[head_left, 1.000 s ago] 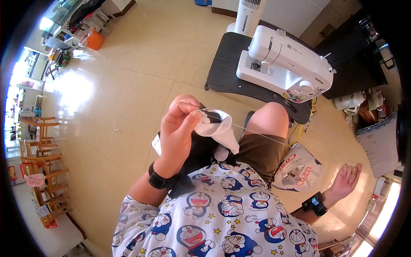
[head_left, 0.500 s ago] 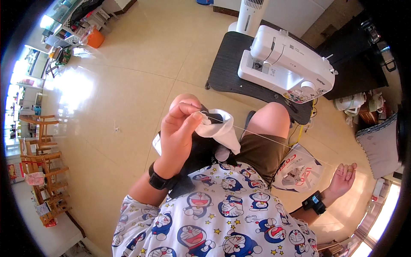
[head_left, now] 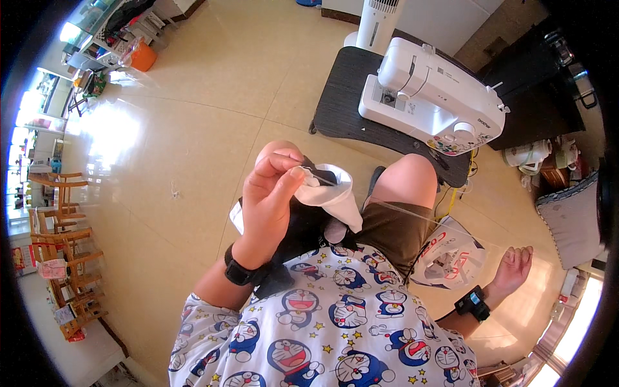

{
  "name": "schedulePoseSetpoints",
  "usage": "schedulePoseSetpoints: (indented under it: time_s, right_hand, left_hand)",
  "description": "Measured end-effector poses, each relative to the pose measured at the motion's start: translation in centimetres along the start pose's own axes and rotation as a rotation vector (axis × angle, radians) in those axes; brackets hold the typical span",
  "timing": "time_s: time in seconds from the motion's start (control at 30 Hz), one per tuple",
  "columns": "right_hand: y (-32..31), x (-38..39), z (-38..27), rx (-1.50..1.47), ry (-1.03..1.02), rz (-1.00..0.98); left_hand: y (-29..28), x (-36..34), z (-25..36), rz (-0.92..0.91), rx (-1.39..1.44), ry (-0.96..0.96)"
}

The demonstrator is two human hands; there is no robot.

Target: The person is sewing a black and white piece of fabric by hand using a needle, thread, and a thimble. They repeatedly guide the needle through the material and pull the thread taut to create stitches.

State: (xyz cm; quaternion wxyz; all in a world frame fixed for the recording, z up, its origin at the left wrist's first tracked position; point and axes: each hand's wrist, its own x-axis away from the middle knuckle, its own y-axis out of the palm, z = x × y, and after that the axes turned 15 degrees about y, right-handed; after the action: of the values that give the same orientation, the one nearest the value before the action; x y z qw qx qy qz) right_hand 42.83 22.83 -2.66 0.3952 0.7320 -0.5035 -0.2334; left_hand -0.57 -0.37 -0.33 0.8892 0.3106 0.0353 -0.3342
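At my lap, my left hand (head_left: 267,197) pinches the edge of a white piece of cloth (head_left: 338,209), which is rolled open around dark fabric (head_left: 303,222). A pale thread (head_left: 412,212) runs from that pinch across my right thigh toward the lower right. Out there, beyond my hip, my right hand (head_left: 511,271) has its fingers curled on the thread's far part; a needle, if there is one, is too small to make out.
Ahead on the right, a white sewing machine (head_left: 435,97) stands on a dark small table (head_left: 338,84), before a white tower appliance (head_left: 375,22). A printed bag (head_left: 429,264) lies by my right hip, a grey cushion (head_left: 567,219) beyond it. Wooden chairs (head_left: 68,238) line the left.
My right hand has shifted slightly to the left and its fingers have curled more tightly. My left hand and the cloth have barely moved.
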Motion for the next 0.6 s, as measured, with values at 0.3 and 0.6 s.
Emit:
schedulePoseSetpoints:
  time_s: [0.3,0.6]
  right_hand:
    - [-3.9,-0.5,-0.7,-0.181,0.121,0.117]
    - [-4.2,-0.6,-0.6,-0.426,0.219,-0.027]
  left_hand:
    - [0.2,0.1,0.2,-0.023,-0.043,0.007]
    - [0.3,0.0,0.2,-0.011,-0.036,-0.012]
